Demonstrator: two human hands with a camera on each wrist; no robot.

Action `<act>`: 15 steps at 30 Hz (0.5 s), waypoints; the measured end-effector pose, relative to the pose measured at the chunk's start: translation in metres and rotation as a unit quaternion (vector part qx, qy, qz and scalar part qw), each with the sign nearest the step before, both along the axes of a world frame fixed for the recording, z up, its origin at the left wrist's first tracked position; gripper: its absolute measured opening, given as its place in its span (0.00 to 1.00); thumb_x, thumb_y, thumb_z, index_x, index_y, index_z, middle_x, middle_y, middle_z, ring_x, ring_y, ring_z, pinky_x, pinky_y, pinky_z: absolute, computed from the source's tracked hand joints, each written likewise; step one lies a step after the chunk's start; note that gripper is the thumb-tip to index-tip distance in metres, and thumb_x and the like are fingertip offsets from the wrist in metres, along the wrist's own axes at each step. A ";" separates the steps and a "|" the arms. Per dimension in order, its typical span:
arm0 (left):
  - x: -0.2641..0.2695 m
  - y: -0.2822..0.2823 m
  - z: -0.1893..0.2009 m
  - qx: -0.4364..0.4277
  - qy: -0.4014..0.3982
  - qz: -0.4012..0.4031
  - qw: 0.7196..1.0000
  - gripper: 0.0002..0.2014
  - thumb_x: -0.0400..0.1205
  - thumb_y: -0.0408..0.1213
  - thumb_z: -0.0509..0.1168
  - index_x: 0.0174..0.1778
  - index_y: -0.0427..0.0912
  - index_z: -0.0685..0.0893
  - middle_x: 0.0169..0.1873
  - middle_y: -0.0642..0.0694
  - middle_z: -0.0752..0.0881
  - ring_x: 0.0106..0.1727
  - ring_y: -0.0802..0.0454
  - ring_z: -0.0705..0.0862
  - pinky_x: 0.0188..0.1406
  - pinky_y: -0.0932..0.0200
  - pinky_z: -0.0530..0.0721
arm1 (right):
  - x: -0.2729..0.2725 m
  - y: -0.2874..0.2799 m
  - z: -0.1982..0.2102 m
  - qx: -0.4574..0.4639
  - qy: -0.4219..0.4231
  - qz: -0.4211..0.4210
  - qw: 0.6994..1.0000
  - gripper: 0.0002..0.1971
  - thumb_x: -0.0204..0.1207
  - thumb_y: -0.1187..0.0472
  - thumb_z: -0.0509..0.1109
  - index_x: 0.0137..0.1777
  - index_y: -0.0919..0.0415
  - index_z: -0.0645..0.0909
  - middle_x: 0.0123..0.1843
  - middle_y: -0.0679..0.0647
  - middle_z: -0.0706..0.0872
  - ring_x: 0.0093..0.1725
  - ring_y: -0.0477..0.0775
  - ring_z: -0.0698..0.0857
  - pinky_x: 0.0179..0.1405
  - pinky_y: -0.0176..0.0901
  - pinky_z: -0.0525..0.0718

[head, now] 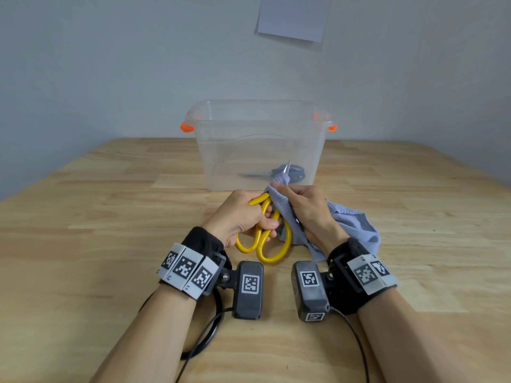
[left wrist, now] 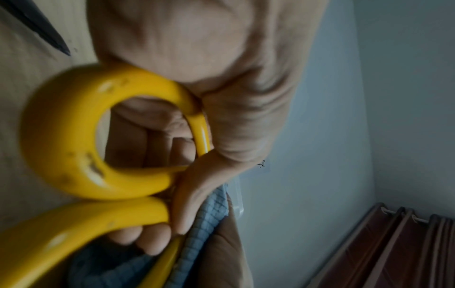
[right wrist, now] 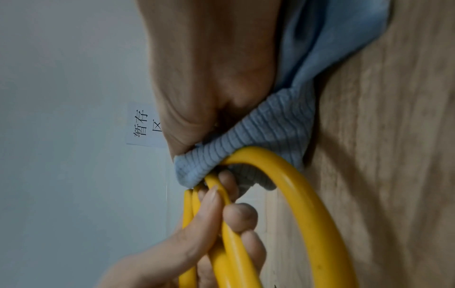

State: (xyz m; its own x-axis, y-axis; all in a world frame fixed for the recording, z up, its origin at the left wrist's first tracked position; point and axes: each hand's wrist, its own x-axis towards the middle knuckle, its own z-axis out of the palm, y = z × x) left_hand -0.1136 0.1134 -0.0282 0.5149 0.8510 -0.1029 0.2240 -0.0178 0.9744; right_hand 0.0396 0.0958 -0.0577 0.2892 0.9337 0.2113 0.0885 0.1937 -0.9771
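Just in front of the clear bin [head: 213,150], over the desk [head: 110,230]: yellow-handled scissors [head: 272,259]. Handle loops clenched in the left grip [head: 240,217], thumb and fingers curled round them. Blades wrapped in a blue-grey cloth [head: 356,222] and grasped through it by the right grip [head: 304,208], with only the blade tip poking out toward the bin. Loose end of the cloth lying on the desk, on the near side of the bin. Inside the bin, at its bottom: a second pair of scissors [head: 257,175], dark-handled.

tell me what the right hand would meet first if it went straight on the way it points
Most likely the near wall of the clear bin: the right hand, gripping the cloth round the scissors, points at it; gap unclear.
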 end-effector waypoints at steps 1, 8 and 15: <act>0.000 0.000 0.000 -0.001 0.002 -0.002 1.000 0.11 0.74 0.14 0.71 0.41 0.33 0.80 0.25 0.46 0.82 0.29 0.42 0.88 0.35 0.48 0.91 | 0.000 -0.001 0.001 0.001 -0.008 -0.015 1.000 0.20 0.81 0.54 0.72 0.32 0.66 0.86 0.27 0.58 0.88 0.28 0.48 0.85 0.30 0.39 0.82; 0.000 -0.001 0.002 -0.012 -0.002 0.011 1.000 0.11 0.74 0.15 0.71 0.40 0.34 0.81 0.28 0.41 0.85 0.29 0.43 0.89 0.32 0.51 0.90 | -0.001 0.001 0.000 0.004 0.018 -0.041 0.999 0.28 0.77 0.42 0.73 0.29 0.68 0.78 0.24 0.62 0.74 0.28 0.57 0.74 0.30 0.46 0.75; -0.005 0.000 0.006 -0.026 -0.051 0.052 0.997 0.13 0.74 0.14 0.69 0.38 0.36 0.81 0.38 0.35 0.90 0.29 0.43 0.89 0.31 0.51 0.91 | 0.006 0.007 -0.008 -0.028 0.082 -0.072 0.994 0.55 0.47 0.25 0.82 0.44 0.84 0.76 0.38 0.78 0.82 0.38 0.65 0.82 0.42 0.66 0.84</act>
State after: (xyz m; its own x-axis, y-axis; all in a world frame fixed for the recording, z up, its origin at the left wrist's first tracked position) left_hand -0.1188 0.1130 -0.0223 0.4343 0.8953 -0.0996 0.1217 0.0512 0.9912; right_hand 0.0458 0.1031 -0.0662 0.4460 0.8895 0.0995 -0.0495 0.1355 -0.9895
